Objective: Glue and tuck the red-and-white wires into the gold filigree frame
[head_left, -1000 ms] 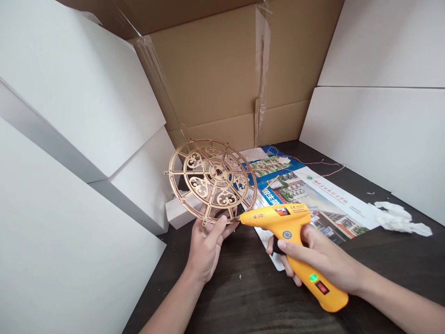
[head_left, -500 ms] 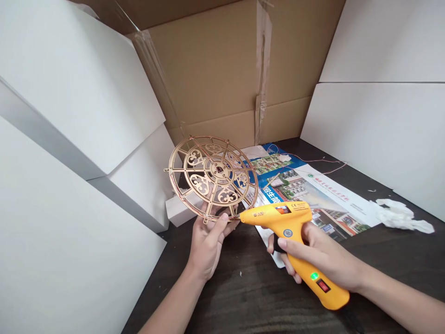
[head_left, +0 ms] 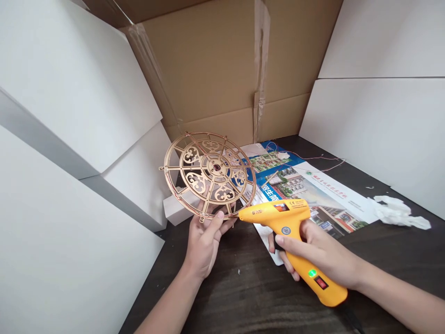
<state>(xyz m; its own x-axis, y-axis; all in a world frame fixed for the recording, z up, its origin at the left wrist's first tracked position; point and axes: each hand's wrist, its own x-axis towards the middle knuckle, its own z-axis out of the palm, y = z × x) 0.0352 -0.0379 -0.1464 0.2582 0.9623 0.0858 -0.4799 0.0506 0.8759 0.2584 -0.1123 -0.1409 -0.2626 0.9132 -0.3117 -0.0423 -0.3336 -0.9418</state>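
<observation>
A round wooden openwork wheel (head_left: pixel 216 170) with scroll cut-outs is held tilted above the table. My left hand (head_left: pixel 205 243) grips its lower rim, the thumb on the near face and the other fingers behind. In my right hand (head_left: pixel 309 250) is a yellow glue gun (head_left: pixel 295 246), with a finger on its black trigger. The gun's nozzle is at the wheel's lower rim, just right of my left thumb; whether it touches is too small to tell. A green light glows on the gun's handle beside a red switch.
Under the wheel's right side a printed brochure (head_left: pixel 323 195) lies on the dark table (head_left: pixel 243 297), with thin wires (head_left: pixel 323 157) across its far part. Crumpled white tissue (head_left: pixel 399 212) lies at the right. A white block (head_left: pixel 177 209) sits left. White boxes and brown cardboard (head_left: pixel 208 69) surround the table.
The view has shifted slightly, and everything appears a little further left and up. Both hands keep their holds, with the nozzle still at the wheel's lower rim.
</observation>
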